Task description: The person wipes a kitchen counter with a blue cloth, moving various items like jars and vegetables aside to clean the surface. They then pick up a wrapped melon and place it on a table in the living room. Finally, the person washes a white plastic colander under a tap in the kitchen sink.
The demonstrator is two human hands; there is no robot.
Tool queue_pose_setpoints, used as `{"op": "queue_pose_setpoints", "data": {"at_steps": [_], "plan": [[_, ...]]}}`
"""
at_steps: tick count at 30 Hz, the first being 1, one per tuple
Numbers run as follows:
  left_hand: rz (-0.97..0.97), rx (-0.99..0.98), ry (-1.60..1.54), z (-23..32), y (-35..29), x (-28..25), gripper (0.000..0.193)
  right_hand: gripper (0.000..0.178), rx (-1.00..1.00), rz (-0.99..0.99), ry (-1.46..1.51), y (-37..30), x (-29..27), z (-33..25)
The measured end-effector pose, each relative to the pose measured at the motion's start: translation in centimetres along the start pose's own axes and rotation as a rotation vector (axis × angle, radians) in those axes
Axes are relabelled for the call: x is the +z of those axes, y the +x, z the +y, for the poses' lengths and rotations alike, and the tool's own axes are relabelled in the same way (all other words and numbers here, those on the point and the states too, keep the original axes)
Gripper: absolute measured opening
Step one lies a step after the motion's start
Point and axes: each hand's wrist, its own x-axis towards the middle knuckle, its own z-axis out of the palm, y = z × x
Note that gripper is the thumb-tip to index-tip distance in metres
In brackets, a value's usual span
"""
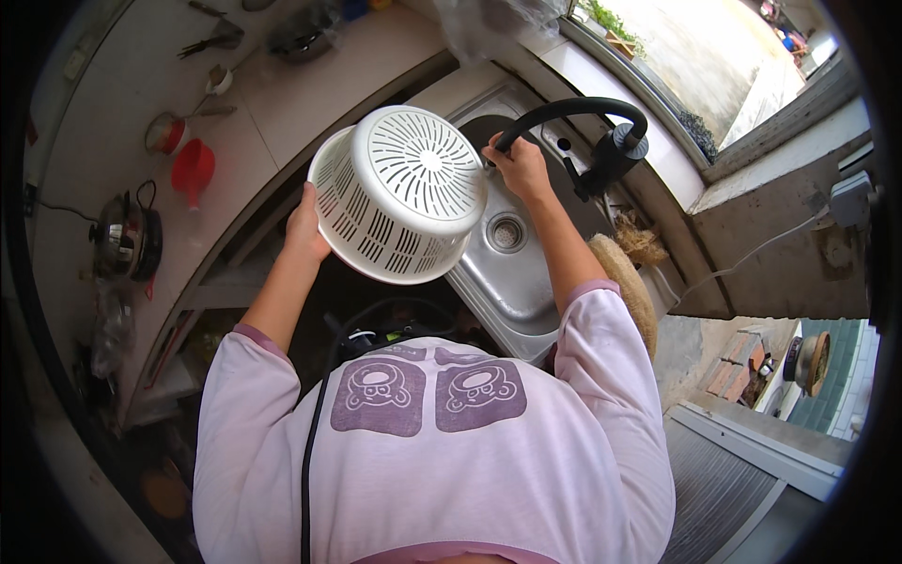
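Observation:
My left hand is closed on the rim of a white plastic colander. The colander is tipped over, with its slotted base facing up, beside and partly over the left edge of a steel sink. At the colander's right side, my right hand is wrapped round the end of a black flexible faucet spout. That spout arches from a black faucet body behind the sink. Whether water runs is hidden from view. The sink's drain shows below my right forearm.
Along the left counter lie a red ladle-like scoop, a lidded metal pot and a dark pan in plastic. Right of the sink is a tan fibrous gourd-like thing. A window ledge runs behind the faucet.

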Motion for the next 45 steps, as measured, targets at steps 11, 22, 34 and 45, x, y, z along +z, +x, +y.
{"op": "queue_pose_setpoints", "data": {"at_steps": [11, 22, 34, 45], "plan": [[-0.234, -0.263, 0.147, -5.1, 6.6, 5.5, 0.046, 0.022, -0.018, 0.265, 0.429, 5.8, 1.7, -3.8], [-0.142, -0.469, 0.151, -10.4, 10.3, 6.4, 0.047, 0.020, 0.166, 0.276, -0.227, 3.1, 2.5, -0.5], [-0.150, -0.526, 0.212, -11.8, 10.4, 6.7, 0.048, 0.041, -0.406, 0.718, -0.689, -5.2, -4.9, 1.4], [-0.164, -0.470, 0.175, -11.6, 9.9, 6.4, 0.052, 0.055, -0.058, 0.190, -0.972, -2.5, -3.2, 6.7]]}}
